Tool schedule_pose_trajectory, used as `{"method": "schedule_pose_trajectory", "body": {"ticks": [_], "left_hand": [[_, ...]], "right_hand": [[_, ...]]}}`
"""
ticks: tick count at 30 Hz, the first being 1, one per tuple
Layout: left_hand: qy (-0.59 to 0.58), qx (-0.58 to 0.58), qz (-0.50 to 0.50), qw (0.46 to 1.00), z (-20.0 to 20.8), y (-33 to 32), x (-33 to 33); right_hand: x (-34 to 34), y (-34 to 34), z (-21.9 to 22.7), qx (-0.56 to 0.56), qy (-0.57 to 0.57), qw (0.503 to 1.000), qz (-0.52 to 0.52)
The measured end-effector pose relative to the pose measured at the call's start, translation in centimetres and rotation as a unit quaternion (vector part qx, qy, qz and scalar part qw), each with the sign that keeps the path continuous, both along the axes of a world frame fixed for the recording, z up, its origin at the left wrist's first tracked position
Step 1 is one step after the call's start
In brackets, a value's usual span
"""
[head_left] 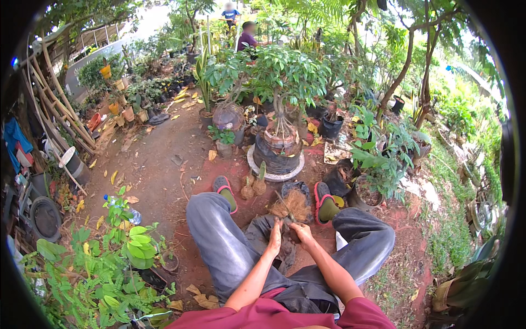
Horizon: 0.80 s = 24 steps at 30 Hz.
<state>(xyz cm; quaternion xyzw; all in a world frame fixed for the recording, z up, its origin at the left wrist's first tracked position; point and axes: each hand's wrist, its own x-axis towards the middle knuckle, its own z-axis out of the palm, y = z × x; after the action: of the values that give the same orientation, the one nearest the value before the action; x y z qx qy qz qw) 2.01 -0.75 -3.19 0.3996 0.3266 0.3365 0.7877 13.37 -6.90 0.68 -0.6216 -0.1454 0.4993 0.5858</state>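
Note:
My left hand [275,237] and my right hand [301,231] meet between my bent knees, their fingers closed around something small and dark that I cannot make out. A thin stick-like stem [281,198] rises just beyond my fingertips. Right behind the hands lies a loose tuft of brown coconut fibre [291,205]. A dark crumpled plastic sheet [259,233] is spread below and to the left of my hands. Two small round brown root balls [247,189], one with a green upright leaf [262,170], stand on the soil beyond my left foot.
A bushy potted tree [278,156] stands ahead on a round pale dish [253,164]. Leafy plants [104,263] crowd the left, near a plastic bottle [135,217]. Black pots [366,192] sit by my right foot. Two people [247,39] [230,15] are in the background.

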Motion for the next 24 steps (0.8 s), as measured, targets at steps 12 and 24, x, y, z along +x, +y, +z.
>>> {"method": "schedule_pose_trajectory", "body": {"ticks": [12, 24], "left_hand": [[0.059, -0.106, -0.064, 0.991, 2.8, -1.1, -0.5], [0.029, -0.203, 0.087, 0.975, 4.9, -0.5, -1.5]], "right_hand": [[0.6, 0.1, -0.6, -0.001, -0.209, 0.978, 0.016], [3.7, -1.4, 3.8, 0.102, 0.056, 0.984, 0.138]]}}
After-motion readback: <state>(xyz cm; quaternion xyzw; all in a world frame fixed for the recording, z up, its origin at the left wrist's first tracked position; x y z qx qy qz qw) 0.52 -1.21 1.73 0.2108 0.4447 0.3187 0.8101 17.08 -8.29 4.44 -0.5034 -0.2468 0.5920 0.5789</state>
